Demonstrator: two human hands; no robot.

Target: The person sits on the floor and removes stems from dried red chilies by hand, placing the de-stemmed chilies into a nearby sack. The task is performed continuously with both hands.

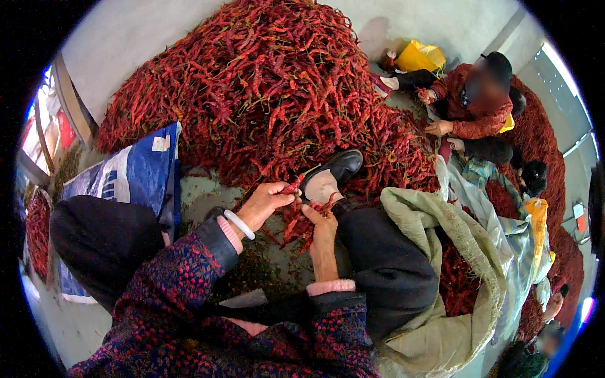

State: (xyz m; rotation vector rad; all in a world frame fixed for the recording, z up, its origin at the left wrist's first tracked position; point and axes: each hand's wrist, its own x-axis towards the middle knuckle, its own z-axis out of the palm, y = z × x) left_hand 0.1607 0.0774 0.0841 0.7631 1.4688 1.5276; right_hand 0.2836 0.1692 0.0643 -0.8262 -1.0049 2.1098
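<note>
My left hand (265,205), with a white bangle at the wrist, is closed on a red chilli (291,188), thumb and fingertips together. Just right of and below it, my right hand (322,239) grips a loose bunch of red chillies (295,228), some hanging toward the floor (265,261); its fingers are partly hidden behind them. Behind my hands is a black shoe (343,164) on an outstretched foot. A large heap of red chillies with green stems (252,82) fills the space beyond, reaching down close to the shoe.
My dark-trousered knees flank my hands. A blue sack (126,170) lies left; an open beige woven sack (469,277) holding chillies lies right. A co-worker in rust red (472,120) sits at upper right near a yellow bag (416,58), with several more people and heaps along the right.
</note>
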